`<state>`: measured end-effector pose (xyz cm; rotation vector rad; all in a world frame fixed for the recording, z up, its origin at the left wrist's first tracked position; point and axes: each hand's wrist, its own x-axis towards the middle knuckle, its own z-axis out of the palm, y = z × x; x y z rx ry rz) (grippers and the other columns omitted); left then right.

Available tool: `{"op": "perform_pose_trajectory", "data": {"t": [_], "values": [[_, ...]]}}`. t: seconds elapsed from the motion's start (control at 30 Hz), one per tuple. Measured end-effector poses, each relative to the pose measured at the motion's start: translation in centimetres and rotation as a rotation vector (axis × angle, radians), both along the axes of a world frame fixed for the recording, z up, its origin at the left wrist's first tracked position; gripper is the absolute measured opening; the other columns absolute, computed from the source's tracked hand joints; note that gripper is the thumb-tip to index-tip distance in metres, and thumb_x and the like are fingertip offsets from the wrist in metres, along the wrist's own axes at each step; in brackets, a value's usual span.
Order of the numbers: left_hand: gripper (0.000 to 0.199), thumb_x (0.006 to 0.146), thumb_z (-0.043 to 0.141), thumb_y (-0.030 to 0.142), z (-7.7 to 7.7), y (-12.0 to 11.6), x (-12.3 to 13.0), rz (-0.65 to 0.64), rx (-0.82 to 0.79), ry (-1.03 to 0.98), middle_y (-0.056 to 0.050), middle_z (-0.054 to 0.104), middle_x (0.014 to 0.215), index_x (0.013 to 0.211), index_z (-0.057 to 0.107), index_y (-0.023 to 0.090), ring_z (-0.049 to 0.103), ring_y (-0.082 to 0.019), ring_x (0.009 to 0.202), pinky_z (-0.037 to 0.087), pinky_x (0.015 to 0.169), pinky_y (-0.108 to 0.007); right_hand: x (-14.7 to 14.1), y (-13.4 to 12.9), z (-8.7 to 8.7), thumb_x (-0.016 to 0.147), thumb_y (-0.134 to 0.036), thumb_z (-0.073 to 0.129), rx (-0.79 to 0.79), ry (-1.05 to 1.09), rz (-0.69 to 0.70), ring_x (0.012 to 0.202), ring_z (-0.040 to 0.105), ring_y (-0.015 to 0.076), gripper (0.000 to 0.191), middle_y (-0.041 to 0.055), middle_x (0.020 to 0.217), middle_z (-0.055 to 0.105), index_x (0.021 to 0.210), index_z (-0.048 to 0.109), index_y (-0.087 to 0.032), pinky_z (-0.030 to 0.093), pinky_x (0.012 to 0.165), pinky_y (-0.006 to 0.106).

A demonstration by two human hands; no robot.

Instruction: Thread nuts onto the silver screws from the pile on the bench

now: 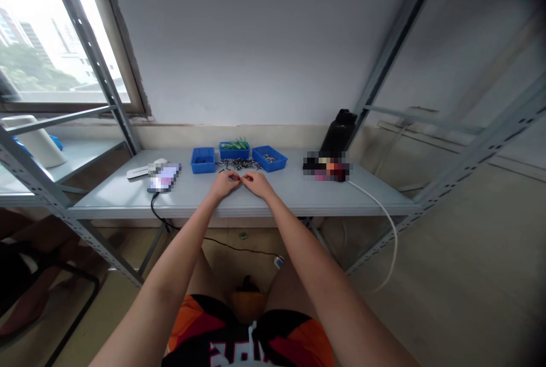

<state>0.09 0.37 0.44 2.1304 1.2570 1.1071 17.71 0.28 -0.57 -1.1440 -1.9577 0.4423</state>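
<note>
Over the grey shelf (298,193), the left hand (224,184) and the right hand (258,184) are close together, fingertips nearly meeting; whether they are clamped on something small, I cannot tell. Just on their far side lies a loose pile of small dark and silvery pieces (240,164), between a left blue tray (203,168) and a right blue tray (277,165). Green pieces (235,144) fill a far blue tray (234,155).

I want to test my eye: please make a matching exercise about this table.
1. green pieces
2. white cable
3. left hand and right hand
4. tall black object

A. side by side before the loose small parts
B. at the right, near the wall
C. in the middle blue tray
D. hanging below the table's front edge

Pairs: 1-C; 2-D; 3-A; 4-B
</note>
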Motion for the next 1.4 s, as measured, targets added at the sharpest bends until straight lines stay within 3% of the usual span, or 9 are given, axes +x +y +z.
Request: {"op": "perform_pose_trajectory", "data": {"t": [0.27,0.53,0.77,1.03,1.4], "values": [[0.015,0.075,0.064,0.025,0.3,0.0,0.0,-0.011,-0.006,0.003,-0.006,0.075,0.088,0.083,0.073,0.017,0.067,-0.021,0.086,0.051,0.085,-0.033,0.1,0.2,-0.2,0.084,-0.036,0.055,0.011,0.022,-0.002,0.067,0.058,0.0156,0.023,0.002,0.071,0.067,0.08,0.07,-0.019,0.041,0.066,0.026],[0.023,0.083,0.053,0.022,0.7,-0.5,0.3,-0.074,0.038,0.079,-0.006,0.075,0.096,0.093,0.074,0.018,0.067,-0.021,0.088,0.05,0.087,-0.034,0.0,0.0,0.3,0.088,-0.033,0.052,-0.011,0.123,-0.028,0.075,0.063,0.0176,0.028,0.0027,0.079,0.069,0.111,0.063,-0.02,0.046,0.076,0.029],[0.026,0.086,0.05,0.026,0.5,-0.4,0.3,-0.039,0.044,0.116,-0.007,0.075,0.095,0.093,0.074,0.018,0.066,-0.021,0.086,0.049,0.086,-0.034,0.1,0.2,0.0,0.091,-0.036,0.048,0.018,0.051,-0.006,0.07,0.061,0.0168,0.025,0.002,0.074,0.069,0.092,0.068,-0.021,0.043,0.07,0.027],[0.027,0.086,0.051,0.026,0.5,-0.3,0.1,0.012,0.034,0.111,-0.01,0.075,0.099,0.095,0.074,0.016,0.066,-0.023,0.092,0.049,0.088,-0.034,0.2,0.8,-0.6,0.087,-0.028,0.05,0.03,0.016,-0.004,0.07,0.06,0.0164,0.021,0.0026,0.074,0.069,0.092,0.069,-0.02,0.042,0.069,0.026],[0.022,0.083,0.057,0.027,0.4,-0.3,0.2,0.072,0.03,0.062,-0.01,0.075,0.093,0.091,0.074,0.015,0.067,-0.022,0.086,0.05,0.085,-0.033,0.1,0.8,-0.6,0.089,-0.027,0.05,0.003,0.038,-0.031,0.072,0.061,0.0162,0.019,0.0019,0.076,0.069,0.096,0.066,-0.02,0.042,0.071,0.026]]}}
